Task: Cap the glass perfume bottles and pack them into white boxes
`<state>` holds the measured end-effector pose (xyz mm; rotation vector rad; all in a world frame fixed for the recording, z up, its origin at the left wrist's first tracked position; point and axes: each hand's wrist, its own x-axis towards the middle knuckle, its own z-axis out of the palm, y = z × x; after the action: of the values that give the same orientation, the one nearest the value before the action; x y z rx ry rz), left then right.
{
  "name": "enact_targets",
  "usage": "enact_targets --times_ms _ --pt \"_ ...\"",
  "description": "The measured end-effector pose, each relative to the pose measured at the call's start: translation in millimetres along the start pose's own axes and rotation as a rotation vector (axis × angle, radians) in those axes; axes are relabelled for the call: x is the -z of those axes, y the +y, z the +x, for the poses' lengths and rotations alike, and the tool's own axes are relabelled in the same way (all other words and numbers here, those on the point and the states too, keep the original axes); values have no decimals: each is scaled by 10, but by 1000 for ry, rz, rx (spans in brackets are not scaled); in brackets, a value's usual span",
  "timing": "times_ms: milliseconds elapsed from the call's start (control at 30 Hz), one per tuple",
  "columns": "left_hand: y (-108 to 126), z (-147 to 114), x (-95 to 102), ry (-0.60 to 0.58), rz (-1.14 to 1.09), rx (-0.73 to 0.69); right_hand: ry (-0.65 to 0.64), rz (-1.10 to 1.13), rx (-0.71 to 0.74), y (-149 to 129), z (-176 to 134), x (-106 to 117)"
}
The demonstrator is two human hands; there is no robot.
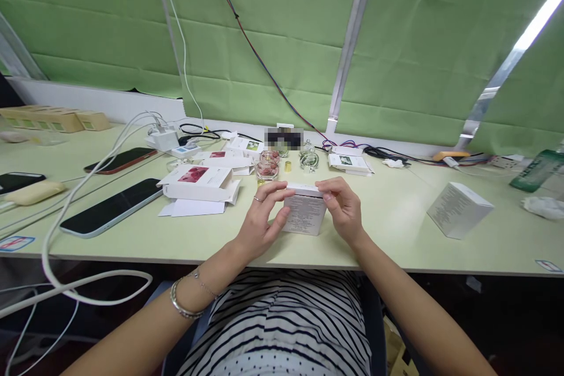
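Note:
A small white carton point(305, 215) with fine grey print on its near face stands upright on the table in front of me. My left hand point(265, 211) grips its left side, thumb against the printed face and fingers along the top edge. At the top right corner, my right hand point(341, 205) pinches the lid edge between thumb and fingers. A thin dark gap shows under the lid. Just behind the carton are glass jars with red contents point(267, 167), a clear glass jar point(309, 158) and a small yellow cap point(288, 166).
Opened, flattened white cartons point(198, 182) lie to the left, with another opened carton point(349, 161) behind right. A second printed white box point(459, 210) stands at right, near a green bottle point(537, 170). Phones point(112, 207) and a loose white cable point(50, 235) occupy the left side.

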<state>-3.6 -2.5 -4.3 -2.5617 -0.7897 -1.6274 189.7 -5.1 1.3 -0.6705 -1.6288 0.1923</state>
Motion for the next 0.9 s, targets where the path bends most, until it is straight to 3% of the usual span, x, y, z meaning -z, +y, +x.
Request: enact_targets --times_ms 900 --pt "-9 3 -20 -2 -46 7 -27 -8 2 24 -10 21"
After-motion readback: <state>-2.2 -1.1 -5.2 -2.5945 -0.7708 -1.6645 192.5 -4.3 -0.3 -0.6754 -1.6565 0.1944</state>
